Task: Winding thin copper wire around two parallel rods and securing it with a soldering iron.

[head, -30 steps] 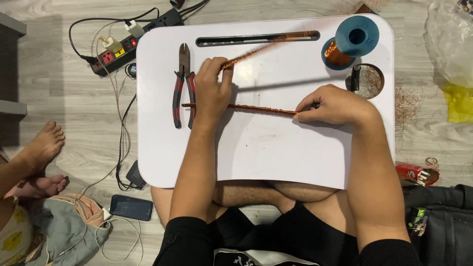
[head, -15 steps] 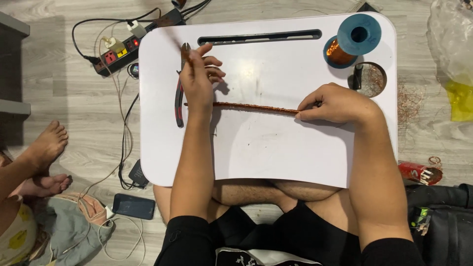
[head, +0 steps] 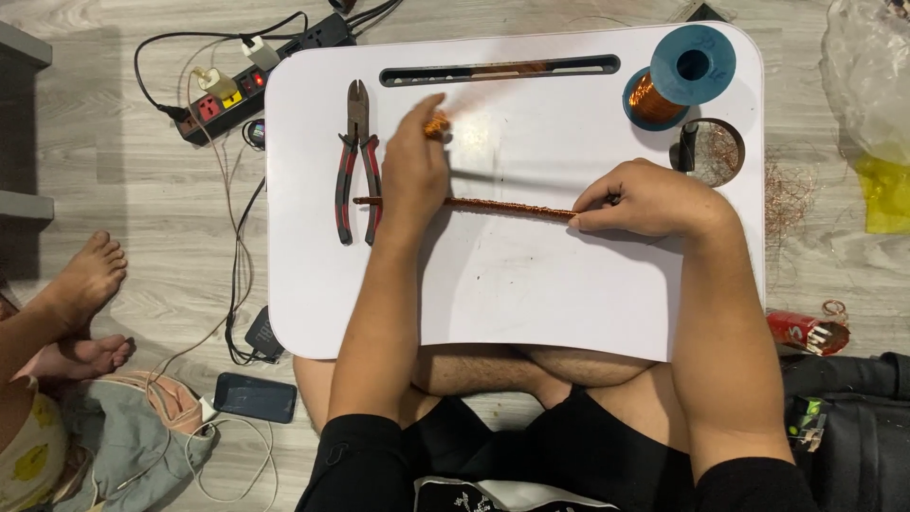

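Two hands are at work over a white lap table (head: 531, 294), both on one long rod (head: 512, 206) that lies flat across its middle. The right hand (head: 645, 201) pinches the rod's right end between thumb and fingertips and pins it to the table. The left hand (head: 409, 180) lies over the rod near its left end, fingers curled round a small bunch of copper wire (head: 436, 124); that bunch is blurred, so the exact grip cannot be told.

Work done, as far as it shows: the rod is coated in close copper turns along the whole visible stretch between the hands, and a short copper-coloured stub pokes out left of the left hand. The part under the left hand is hidden, so I cannot say whether the winding is unbroken there.

Work left, by my judgement: little bare rod remains in sight, so the winding looks well advanced. The wire is not yet cut: the cutters (head: 357, 161) lie untouched just left of the left hand, jaws pointing away from the person.

A blue spool (head: 681, 81) of copper wire stands at the far right corner, part used. Beside it a round recess (head: 713, 152) holds loose scraps. A power strip (head: 237, 90) lies on the floor beyond the table's left corner. Another person's bare feet (head: 81, 313) are on the floor at the left, well apart from the work.
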